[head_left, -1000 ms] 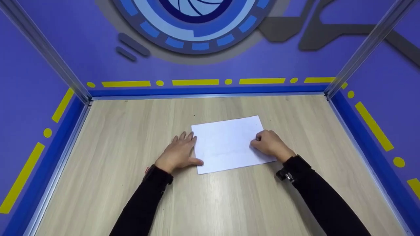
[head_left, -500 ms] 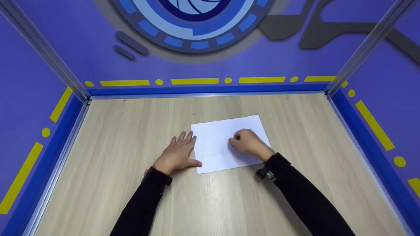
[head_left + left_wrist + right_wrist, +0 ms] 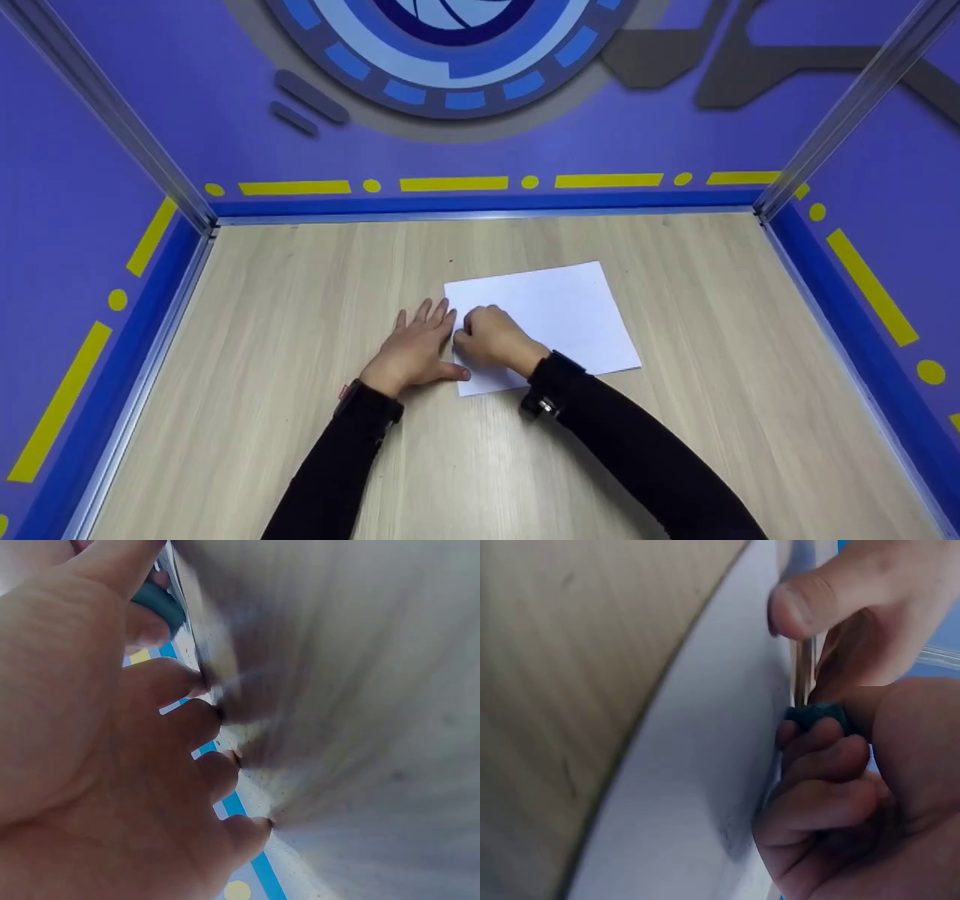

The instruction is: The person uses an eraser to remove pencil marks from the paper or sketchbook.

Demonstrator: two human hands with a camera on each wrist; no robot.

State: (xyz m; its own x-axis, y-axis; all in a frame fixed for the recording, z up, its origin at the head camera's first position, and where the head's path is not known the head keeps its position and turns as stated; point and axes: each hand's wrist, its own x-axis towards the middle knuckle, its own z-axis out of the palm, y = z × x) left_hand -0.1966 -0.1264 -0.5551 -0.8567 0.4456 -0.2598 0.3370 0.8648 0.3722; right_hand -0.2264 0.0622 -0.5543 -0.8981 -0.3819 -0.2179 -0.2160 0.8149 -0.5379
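A white sheet of paper lies slightly turned on the wooden table. My left hand is spread flat at the sheet's left edge, its thumb on the near left corner. My right hand is over the left part of the sheet, close to the left hand. Between its curled fingers and thumb it pinches a small teal eraser, pressed to the paper in the right wrist view. The eraser also shows in part in the left wrist view; the head view hides it. Dark specks dot the paper near the fingers.
The pale wooden tabletop extends around the sheet. A metal rail runs along its back edge, with purple-blue panels rising behind and at both sides. Both wrists wear dark straps over black sleeves.
My right hand has swept left across the paper, from its right edge to near the left hand, with fingers still curled. The left hand and the sheet have stayed in place.
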